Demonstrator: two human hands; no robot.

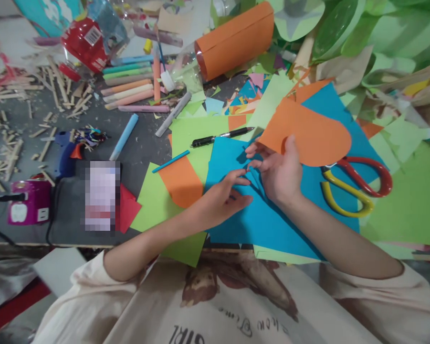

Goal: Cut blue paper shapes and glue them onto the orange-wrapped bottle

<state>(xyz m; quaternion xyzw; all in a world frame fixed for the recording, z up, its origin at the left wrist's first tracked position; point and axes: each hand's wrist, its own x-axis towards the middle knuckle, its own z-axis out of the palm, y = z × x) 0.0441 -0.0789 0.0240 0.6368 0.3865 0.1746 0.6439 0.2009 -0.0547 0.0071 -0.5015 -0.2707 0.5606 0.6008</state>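
My right hand [281, 172] is closed on an orange paper piece [311, 134] with one rounded end, gripping it between thumb and fingers. Close by on the left, my left hand [224, 198] has its fingers apart and holds nothing; its fingertips come near those of my right hand. Below both hands lies blue paper [243, 217]. Scissors [358, 184] with one red and one yellow handle rest at the right, their blades hidden. Another rounded orange paper piece [184, 184] lies left of my left hand, with a thin blue strip [171, 161] across its top. A black pen [222, 137] lies beyond.
A bottle wrapped in orange paper [236, 40] lies at the back among paper scraps. Markers [129, 86] lie left of it. Farther left are a blue glue gun [66, 155], a purple power socket [28, 201], a phone [102, 196] and scattered wooden sticks [12, 160].
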